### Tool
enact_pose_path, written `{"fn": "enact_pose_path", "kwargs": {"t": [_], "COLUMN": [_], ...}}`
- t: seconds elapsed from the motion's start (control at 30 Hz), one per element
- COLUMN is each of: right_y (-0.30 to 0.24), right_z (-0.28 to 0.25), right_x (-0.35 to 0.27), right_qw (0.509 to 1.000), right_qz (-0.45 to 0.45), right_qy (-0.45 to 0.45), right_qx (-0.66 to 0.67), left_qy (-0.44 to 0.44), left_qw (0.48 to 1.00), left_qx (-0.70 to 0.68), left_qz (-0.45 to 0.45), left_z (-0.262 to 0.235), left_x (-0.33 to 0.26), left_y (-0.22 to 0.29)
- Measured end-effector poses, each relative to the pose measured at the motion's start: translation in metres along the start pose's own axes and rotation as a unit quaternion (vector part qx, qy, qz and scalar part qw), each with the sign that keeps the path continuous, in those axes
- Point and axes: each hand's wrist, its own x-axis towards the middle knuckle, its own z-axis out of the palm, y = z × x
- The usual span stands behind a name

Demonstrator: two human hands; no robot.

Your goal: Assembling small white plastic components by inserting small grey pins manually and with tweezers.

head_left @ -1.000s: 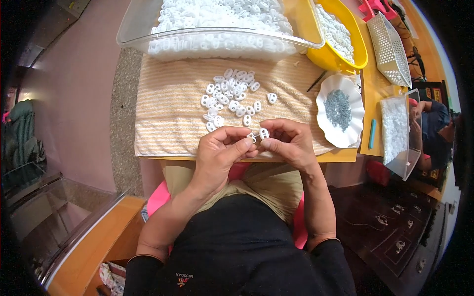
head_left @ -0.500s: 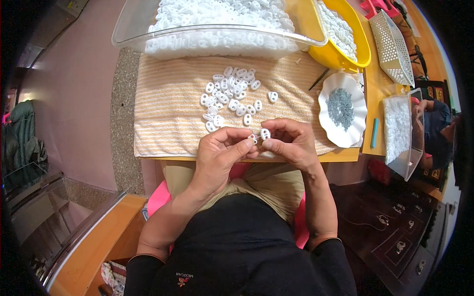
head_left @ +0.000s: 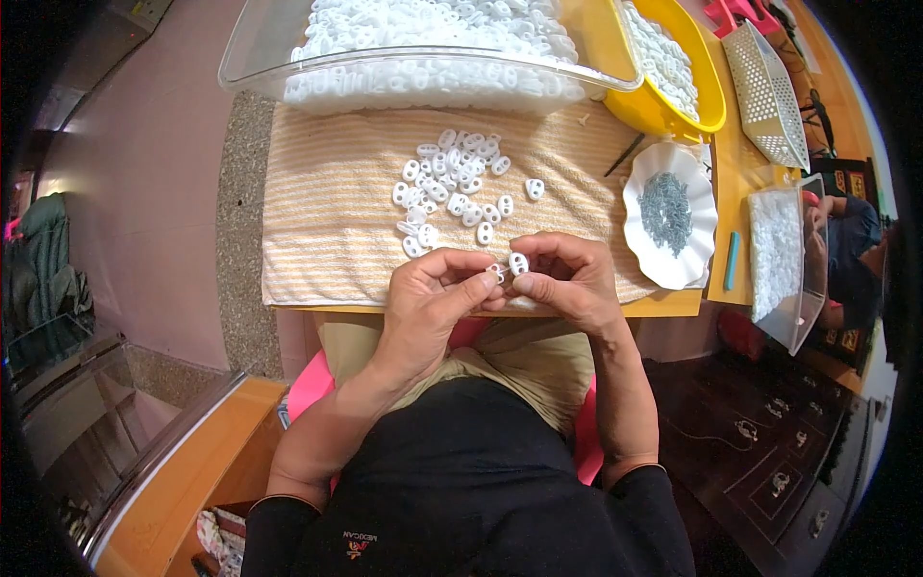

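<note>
Above the towel's near edge, my left hand [head_left: 437,296] pinches a small white plastic piece [head_left: 496,272] between thumb and forefinger. Close beside it, my right hand [head_left: 567,274] grips a white two-holed oval plastic piece [head_left: 519,263] with thumb and fingers. A thin, light-coloured bit shows between the two pieces; whether it joins them I cannot make out. Just beyond my hands, a loose heap of white two-holed oval pieces [head_left: 450,171] lies on the striped towel [head_left: 327,212], a few of them apart from the rest.
Across the back stands a clear bin [head_left: 433,62] full of white pieces, with a yellow basin [head_left: 710,111] beside it. At right are a scalloped white dish [head_left: 700,245] of small grey metal parts, a dark thin tool [head_left: 625,154], a perforated basket [head_left: 769,96] and another person [head_left: 851,240].
My hands hold the same pieces in nearly the same pose. The whole view has shifted very slightly; nothing else has visibly moved.
</note>
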Motion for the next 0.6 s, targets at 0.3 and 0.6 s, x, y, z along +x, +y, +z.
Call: {"fn": "enact_pose_path", "kwargs": {"t": [0.3, 0.6], "right_y": [0.001, -0.0016], "right_z": [0.0011, 0.0024], "right_x": [0.0002, 0.0003], "right_qw": [1.0, 1.0], "right_qz": [-0.016, -0.014], "right_qy": [0.0, -0.001], "right_qx": [0.021, 0.028], "left_qy": [0.0, 0.0], "left_qw": [1.0, 1.0], "left_qx": [0.007, 0.002], "left_qz": [-0.009, -0.012], "left_z": [0.0003, 0.0004], "left_x": [0.0003, 0.0001], "left_y": [0.0002, 0.0006]}}
